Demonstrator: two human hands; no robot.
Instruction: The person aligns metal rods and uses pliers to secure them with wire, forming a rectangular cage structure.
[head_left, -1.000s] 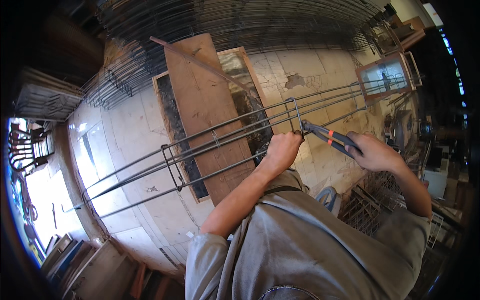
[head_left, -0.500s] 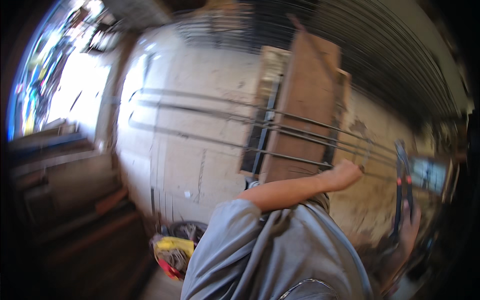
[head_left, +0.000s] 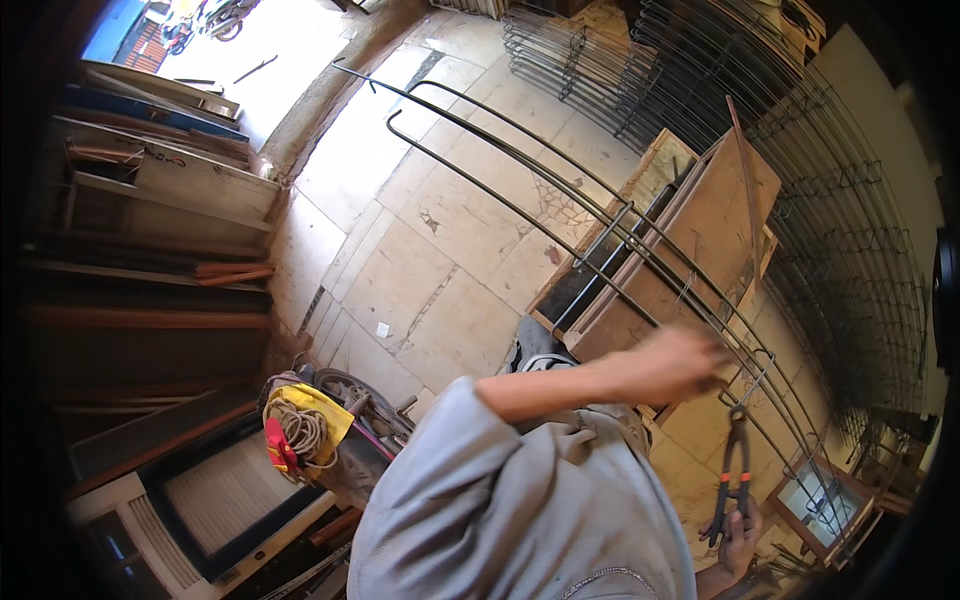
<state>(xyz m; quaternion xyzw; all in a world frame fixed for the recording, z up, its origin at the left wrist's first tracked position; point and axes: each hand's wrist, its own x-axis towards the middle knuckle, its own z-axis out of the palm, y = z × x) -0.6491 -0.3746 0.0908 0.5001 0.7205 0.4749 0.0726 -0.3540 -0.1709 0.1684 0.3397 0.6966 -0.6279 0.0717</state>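
Note:
Long dark steel bars (head_left: 490, 148) with hooked far ends lie across a brown wooden board (head_left: 690, 260) in front of me. A thin square wire stirrup (head_left: 768, 362) goes around the bars near their close end. My left hand (head_left: 680, 362) is over the bars beside the stirrup, its fingers smeared by motion; whether it holds anything cannot be made out. My right hand (head_left: 740, 540), at the lower right, is closed on the handles of black pincers (head_left: 735, 460) with orange bands. The pincers' jaws are up at the stirrup's lower corner.
Stacked steel bar cages (head_left: 830, 190) fill the right side. A framed glass pane (head_left: 820, 505) lies at lower right. To the left are leaning wooden panels (head_left: 170, 190) and a yellow bag with rope (head_left: 305, 425). Pale tiles (head_left: 420, 270) cover the floor.
My view has turned, so the bars now slant down to the right. The pincers have moved from apart on the right to the stirrup. My left hand stays near the bars.

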